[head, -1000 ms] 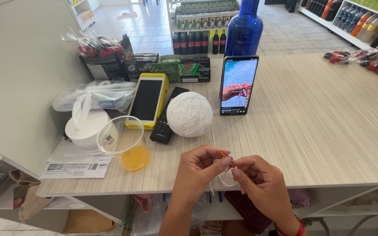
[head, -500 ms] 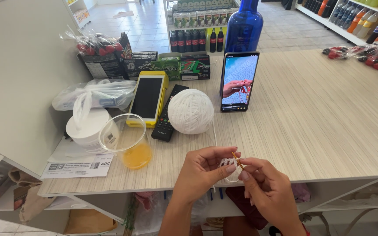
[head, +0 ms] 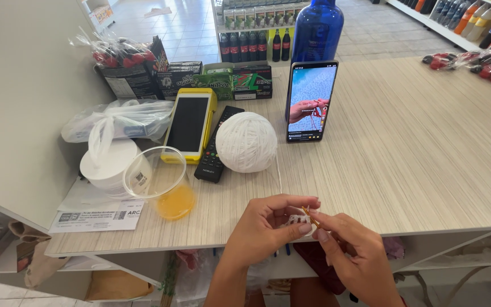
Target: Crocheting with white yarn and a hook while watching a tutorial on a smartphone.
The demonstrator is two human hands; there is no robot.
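White yarn ball (head: pixel 246 141) mid-bench; strand down to near edge. Left hand (head: pixel 268 227) pinching small crochet piece (head: pixel 298 219), right hand (head: pixel 350 250) gripping hook (head: pixel 311 216), together. Risk: snagged strand tugging ball toward juice cup (head: pixel 157 183), likely tipping it.

White yarn ball (head: pixel 246 141), blue bottle (head: pixel 317 29), yellow-cased terminal (head: pixel 189 127), orange drink (head: pixel 174 202).
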